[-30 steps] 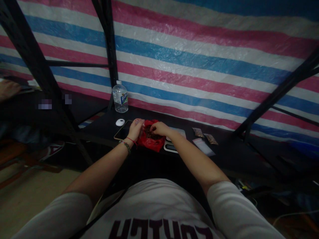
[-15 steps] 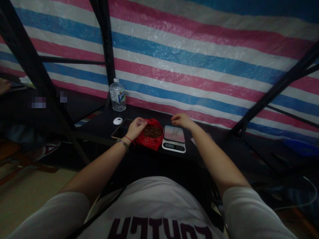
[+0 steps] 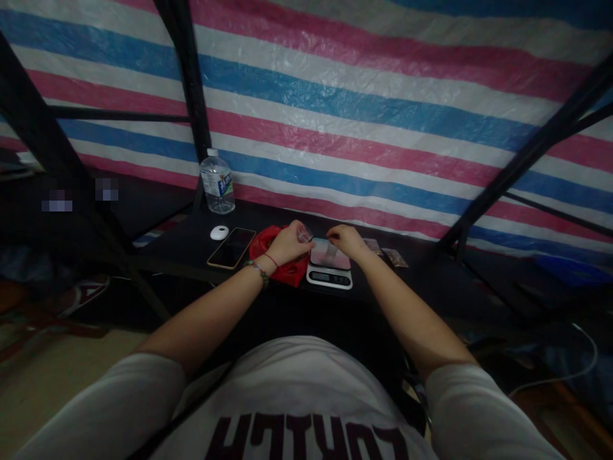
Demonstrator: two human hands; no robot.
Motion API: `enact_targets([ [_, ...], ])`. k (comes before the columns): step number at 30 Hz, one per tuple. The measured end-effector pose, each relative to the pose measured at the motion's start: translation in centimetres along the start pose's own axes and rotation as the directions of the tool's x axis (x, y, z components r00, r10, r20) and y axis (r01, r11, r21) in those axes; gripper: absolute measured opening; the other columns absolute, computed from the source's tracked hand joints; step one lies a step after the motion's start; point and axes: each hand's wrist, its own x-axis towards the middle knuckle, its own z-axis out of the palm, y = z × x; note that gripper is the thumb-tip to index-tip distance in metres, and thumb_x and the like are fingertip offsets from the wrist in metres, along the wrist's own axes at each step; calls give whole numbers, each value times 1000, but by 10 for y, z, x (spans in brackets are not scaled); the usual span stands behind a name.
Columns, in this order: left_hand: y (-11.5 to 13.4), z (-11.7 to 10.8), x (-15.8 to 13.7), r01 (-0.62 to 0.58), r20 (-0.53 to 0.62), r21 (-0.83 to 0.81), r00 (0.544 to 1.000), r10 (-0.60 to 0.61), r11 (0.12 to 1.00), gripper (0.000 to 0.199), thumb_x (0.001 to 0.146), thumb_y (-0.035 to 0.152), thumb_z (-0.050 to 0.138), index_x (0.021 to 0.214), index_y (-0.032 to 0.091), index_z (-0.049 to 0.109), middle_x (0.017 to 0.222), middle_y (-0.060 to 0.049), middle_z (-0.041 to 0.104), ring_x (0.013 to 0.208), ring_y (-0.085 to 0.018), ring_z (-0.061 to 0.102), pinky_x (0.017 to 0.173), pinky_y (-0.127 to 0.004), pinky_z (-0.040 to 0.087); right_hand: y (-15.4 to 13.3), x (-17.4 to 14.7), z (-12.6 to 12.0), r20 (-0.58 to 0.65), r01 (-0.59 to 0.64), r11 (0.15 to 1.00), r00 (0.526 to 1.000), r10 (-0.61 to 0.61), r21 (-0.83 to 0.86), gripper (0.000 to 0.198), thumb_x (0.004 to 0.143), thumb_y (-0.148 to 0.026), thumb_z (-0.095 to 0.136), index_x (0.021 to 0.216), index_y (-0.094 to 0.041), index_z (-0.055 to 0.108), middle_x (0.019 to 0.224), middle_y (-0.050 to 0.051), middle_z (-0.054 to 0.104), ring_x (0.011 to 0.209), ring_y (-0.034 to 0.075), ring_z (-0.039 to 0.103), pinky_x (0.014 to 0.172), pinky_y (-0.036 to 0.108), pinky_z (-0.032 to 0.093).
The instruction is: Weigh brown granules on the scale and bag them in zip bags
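My left hand (image 3: 288, 241) is closed around a small clear plastic piece (image 3: 305, 234), perhaps a cup or bag; its exact kind is unclear. It reaches over a red plastic bag (image 3: 288, 273), covering most of the small brown pieces inside. Right beside the bag lies a white kitchen scale (image 3: 329, 278) with a shiny plate. Above the plate, my right hand (image 3: 347, 241) has its fingertips pinched together; what they hold, if anything, is too small to make out. A pale translucent shape shows on the plate below them, possibly a reflection.
Two small clear packets, one of them a packet with brown contents (image 3: 395, 257), lie right of the scale. To the left are a phone (image 3: 232, 248), a white rounded object (image 3: 219, 232) and a clear plastic bottle (image 3: 218, 185). Black metal posts (image 3: 189, 96) and striped sheeting stand behind.
My left hand has moved right with the clear plastic piece, from the bag's left edge toward the scale. My right hand has lowered slightly, fingers pinching. The packets at right have come into view.
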Motion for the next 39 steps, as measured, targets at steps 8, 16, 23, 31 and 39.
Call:
enact_targets([
  [8, 12, 51, 54, -50, 243, 31, 969, 41, 998, 41, 62, 31, 74, 95, 17, 54, 89, -4, 64, 80, -21, 61, 72, -31, 47, 4, -8, 1, 15, -53, 996, 998, 54, -78, 22, 80, -12, 62, 97, -18, 74, 100, 8, 72, 92, 20, 65, 84, 27, 46],
  [16, -4, 70, 68, -32, 339, -212, 935, 104, 977, 42, 54, 23, 76, 88, 15, 53, 75, 3, 56, 69, -13, 54, 63, -25, 43, 3, -10, 4, 34, -36, 997, 999, 39, -68, 22, 82, -14, 61, 101, -18, 73, 103, 9, 71, 95, 20, 64, 85, 26, 45],
  [23, -12, 81, 69, -36, 330, -284, 934, 134, 958, 42, 53, 22, 76, 86, 14, 51, 72, 4, 56, 66, -11, 53, 60, -23, 42, 1, -8, -2, 95, -20, 998, 995, 27, -66, 22, 81, -14, 61, 99, -17, 73, 99, 9, 73, 91, 21, 65, 81, 26, 45],
  [31, -12, 78, 68, -85, 320, -209, 936, 150, 974, 43, 54, 25, 78, 88, 12, 55, 76, 0, 62, 69, -14, 58, 63, -25, 45, 0, -4, -8, 152, -72, 994, 987, 59, 82, 28, 73, -6, 64, 98, -17, 72, 97, 6, 73, 87, 19, 67, 77, 25, 48],
  [39, -15, 74, 67, -78, 329, -178, 935, 134, 981, 45, 56, 34, 78, 88, 13, 55, 74, 2, 61, 69, -14, 57, 62, -25, 43, 3, -3, -5, 110, -17, 1000, 994, 19, -15, 16, 76, -16, 68, 90, -15, 74, 92, 9, 72, 82, 19, 64, 76, 27, 46],
])
